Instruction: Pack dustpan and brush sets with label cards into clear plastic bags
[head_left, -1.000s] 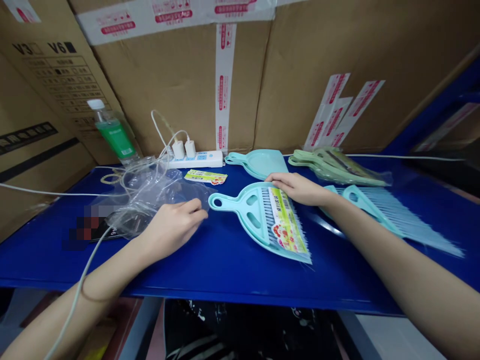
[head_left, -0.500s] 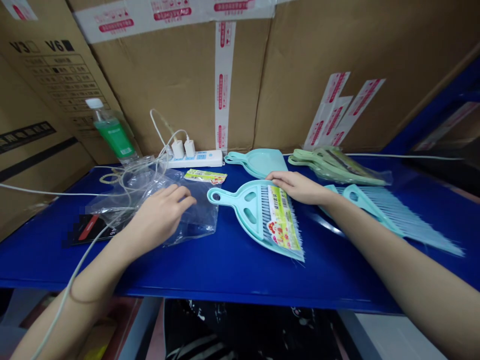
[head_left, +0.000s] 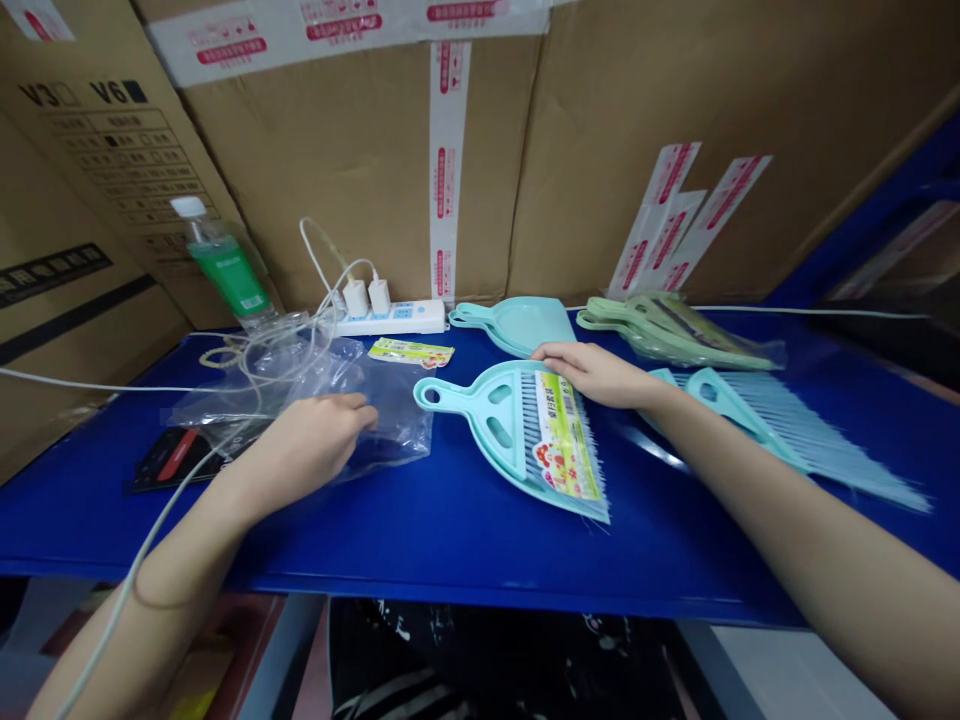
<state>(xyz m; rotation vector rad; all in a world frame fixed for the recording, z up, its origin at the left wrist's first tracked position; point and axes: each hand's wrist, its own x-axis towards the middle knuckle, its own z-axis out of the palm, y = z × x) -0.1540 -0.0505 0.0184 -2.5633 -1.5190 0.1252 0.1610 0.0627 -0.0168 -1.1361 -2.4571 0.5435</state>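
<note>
Behind everything, cardboard boxes (head_left: 360, 170) walling the back from 9 through 3 o'clock, taped seams facing out. Below them, a blue tabletop (head_left: 450, 530) carrying all the rest. At 3 o'clock, loose light-blue brushes (head_left: 787, 425) laid flat, bristles fanned right; beyond them at 1 o'clock, green sets in plastic (head_left: 675, 330), stacked apart like finished pieces. At 12 o'clock, an empty teal dustpan (head_left: 525, 322) lying face up. At centre, the teal dustpan set (head_left: 525, 430), brush nested in the pan, label card (head_left: 566, 440) on top, handle pointing to 9 o'clock. Right hand (head_left: 592, 372) flat on its far edge, fingers spread and pressing down, apparently to keep brush and card from sliding. At 9 o'clock, a heap of clear plastic bags (head_left: 300, 375), one pulled out flat toward the set. Left hand (head_left: 315, 445) on that bag, grip curled, fingertips pinching or pressing the film; cannot tell which. Further left, a dark flat packet (head_left: 172, 455) under the bags. Along the back, a white power strip (head_left: 390, 318) with chargers, a green-labelled bottle (head_left: 221, 265), a spare label (head_left: 411, 352).
</note>
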